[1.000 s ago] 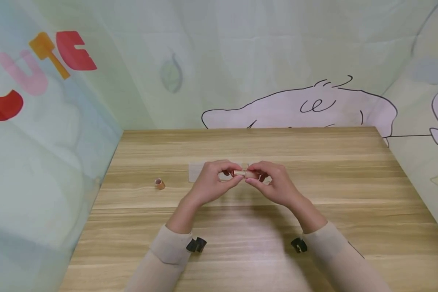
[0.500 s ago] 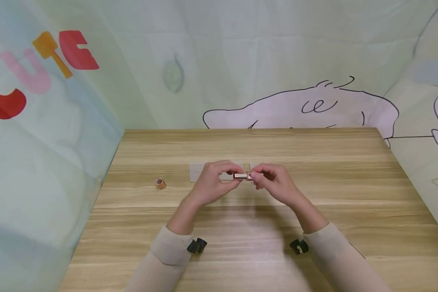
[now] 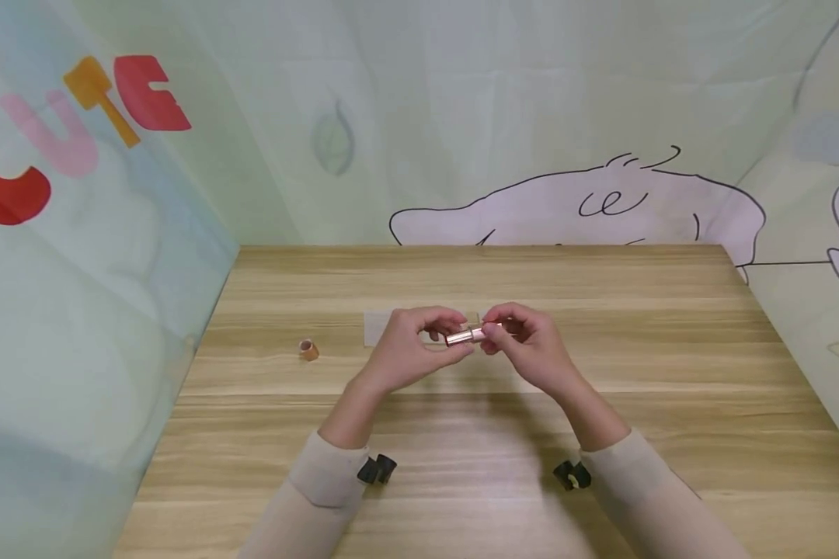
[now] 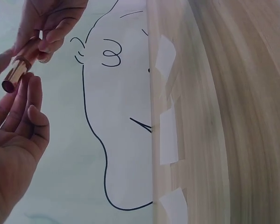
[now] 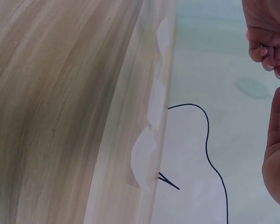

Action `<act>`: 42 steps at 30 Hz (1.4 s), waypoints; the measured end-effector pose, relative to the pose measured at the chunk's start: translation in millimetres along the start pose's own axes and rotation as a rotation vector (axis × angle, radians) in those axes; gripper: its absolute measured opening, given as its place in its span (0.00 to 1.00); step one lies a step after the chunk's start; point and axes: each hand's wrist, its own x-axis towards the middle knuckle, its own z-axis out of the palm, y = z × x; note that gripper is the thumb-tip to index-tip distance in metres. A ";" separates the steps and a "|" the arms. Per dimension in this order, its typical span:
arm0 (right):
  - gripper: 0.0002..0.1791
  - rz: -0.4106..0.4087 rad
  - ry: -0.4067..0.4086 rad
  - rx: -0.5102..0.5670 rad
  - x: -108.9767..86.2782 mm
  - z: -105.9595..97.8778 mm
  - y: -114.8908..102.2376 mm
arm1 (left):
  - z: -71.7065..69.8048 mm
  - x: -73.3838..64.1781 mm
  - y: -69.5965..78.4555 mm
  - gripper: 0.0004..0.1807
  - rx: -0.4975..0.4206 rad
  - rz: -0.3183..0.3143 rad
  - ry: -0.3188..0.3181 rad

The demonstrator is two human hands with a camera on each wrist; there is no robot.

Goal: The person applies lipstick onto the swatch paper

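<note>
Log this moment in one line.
left hand: holds shiny tube | right hand: grips its other end | small copper-coloured cylinder: on table, left of both hands

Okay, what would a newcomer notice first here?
A shiny tube, held by the left hand and right hand above the middle of the wooden table, probably catches the eye first. Next come the colourful CUTE letters at the head view's upper left, then a copper-coloured cylinder on the table's left part.

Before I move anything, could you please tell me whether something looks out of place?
Nothing looks spilled or damaged; only the cap stands out slightly, sitting alone on the table, apart from the tube.
</note>
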 end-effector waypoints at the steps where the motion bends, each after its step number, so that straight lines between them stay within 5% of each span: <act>1: 0.06 -0.017 0.009 0.005 0.0 0.8 1.1 | -0.7 0.0 0.7 0.14 -0.009 -0.017 0.006; 8: 0.13 -0.117 0.049 0.034 -2.2 4.3 4.5 | -3.2 -0.2 1.5 0.08 -0.015 -0.068 0.011; 15: 0.14 -0.117 0.016 -0.013 -2.8 5.1 2.5 | -4.4 -1.5 -0.3 0.05 -0.002 -0.034 0.016; 24: 0.06 0.005 0.024 0.009 -1.6 6.2 1.3 | -5.8 -3.6 -1.7 0.05 0.005 0.019 0.025; 34: 0.11 0.227 0.096 0.110 0.2 10.6 -7.3 | -4.0 -3.9 -5.5 0.06 0.051 0.184 0.060; 40: 0.03 0.272 0.157 0.297 -1.5 19.3 -5.1 | -2.1 -4.3 -8.5 0.07 0.058 0.221 0.112; 42: 0.08 0.270 0.160 0.395 -3.0 23.3 -4.2 | -1.5 -4.9 -9.2 0.07 0.051 0.215 0.134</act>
